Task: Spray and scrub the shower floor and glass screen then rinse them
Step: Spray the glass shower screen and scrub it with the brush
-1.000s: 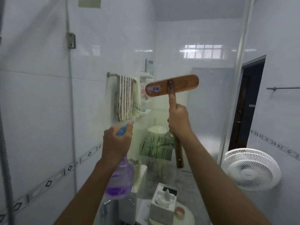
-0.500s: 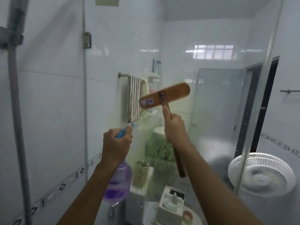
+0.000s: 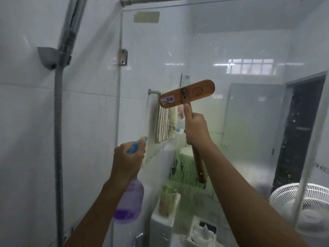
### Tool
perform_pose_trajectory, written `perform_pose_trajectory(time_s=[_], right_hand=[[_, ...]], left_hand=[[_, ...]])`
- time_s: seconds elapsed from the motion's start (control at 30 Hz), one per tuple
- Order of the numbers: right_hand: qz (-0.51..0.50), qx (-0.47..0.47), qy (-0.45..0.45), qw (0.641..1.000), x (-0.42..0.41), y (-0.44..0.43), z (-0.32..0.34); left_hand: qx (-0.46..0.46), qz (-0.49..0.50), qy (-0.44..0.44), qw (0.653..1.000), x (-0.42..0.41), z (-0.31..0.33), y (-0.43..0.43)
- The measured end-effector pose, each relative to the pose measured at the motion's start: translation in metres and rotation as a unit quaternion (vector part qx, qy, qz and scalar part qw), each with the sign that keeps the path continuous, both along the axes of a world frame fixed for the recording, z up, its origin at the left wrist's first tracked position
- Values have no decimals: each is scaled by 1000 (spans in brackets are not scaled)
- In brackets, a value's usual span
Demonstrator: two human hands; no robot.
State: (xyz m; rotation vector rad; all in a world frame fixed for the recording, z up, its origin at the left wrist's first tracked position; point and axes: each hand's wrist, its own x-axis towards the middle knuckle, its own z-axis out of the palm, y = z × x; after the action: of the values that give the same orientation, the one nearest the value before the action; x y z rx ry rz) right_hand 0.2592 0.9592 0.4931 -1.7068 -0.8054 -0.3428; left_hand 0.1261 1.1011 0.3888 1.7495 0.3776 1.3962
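glass screen fills the view ahead of both hands, misted and streaked, with a greenish haze around the right grip. white tiled wall runs off left of the left hand.

behind the glass: dark doorway far right of the brush grip, white fan below and right of it, striped towel on a rail just left of the right hand. shower hose hangs down the wall well left of the left hand, with its grey holder higher up. hinge bracket sits on the glass edge above the left hand.

right hand: fingers wrapped round the handle of the wooden brush, thumb straight up the handle. the head sits just above the grip, tilted with its right end higher and flat back to camera. contact with the glass: can't tell. the handle end sticks out below the wrist.

left hand: closed round the neck of the spray bottle, blue nozzle poking past the fingers toward the glass. the clear body hangs below the grip with purple liquid low in it.

tissue box sits low under the right forearm, behind the glass.

labels: pale sticker on the glass high above both hands, no text legible. blue-white sticker on the brush head left of the handle, unreadable.
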Motion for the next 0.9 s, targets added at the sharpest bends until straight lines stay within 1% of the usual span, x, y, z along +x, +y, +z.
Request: perform_pose_trajectory(time_s=[0.07, 0.13, 0.2, 0.27, 0.37, 0.43, 0.47, 0.5, 0.53, 0.57, 0.63, 0.73, 0.77, 0.83, 0.9], right_hand=[[-7, 5, 3, 1000, 1, 9, 4], [-8, 16, -4, 1000, 4, 19, 1], [-18, 13, -23, 999, 2, 21, -16], [-23, 10, -21, 999, -4, 17, -59], [-18, 9, 51, 999, -20, 4, -167], [-46, -15, 96, 994, -28, 0, -239], [-56, -22, 101, 993, -28, -2, -260], [-55, -19, 108, 992, -30, -4, -267], [-51, -14, 105, 993, -29, -5, -264], [-39, 0, 107, 993, -29, -6, -247], [-20, 43, 93, 995, -24, -11, -189], [-53, 85, 31, 995, -5, -19, -88], [-50, 106, 30, 993, -1, -23, -64], [-43, 129, 33, 990, 7, -27, -51], [-69, 109, 34, 991, 6, -35, -81]], left_hand=[[5, -18, 14, 1000, 2, -1, 3], [-10, -29, 20, 999, 2, -2, 3], [-16, -27, 7, 999, 0, -4, 0], [-1, -20, -10, 1000, -4, -7, -5], [14, -29, -6, 999, -10, -12, -14], [21, -38, 4, 999, -11, -17, -21], [26, -38, 8, 999, -11, -18, -23], [30, -37, 11, 999, -11, -19, -25], [32, -36, 14, 999, -11, -21, -26], [33, -35, 17, 999, -10, -22, -25], [34, -35, 23, 999, -8, -22, -28], [41, -40, 40, 998, -5, -21, -36], [45, -35, 44, 997, -3, -22, -39], [46, -32, 49, 997, 1, -24, -43], [45, -42, 54, 997, 5, -29, -47]])
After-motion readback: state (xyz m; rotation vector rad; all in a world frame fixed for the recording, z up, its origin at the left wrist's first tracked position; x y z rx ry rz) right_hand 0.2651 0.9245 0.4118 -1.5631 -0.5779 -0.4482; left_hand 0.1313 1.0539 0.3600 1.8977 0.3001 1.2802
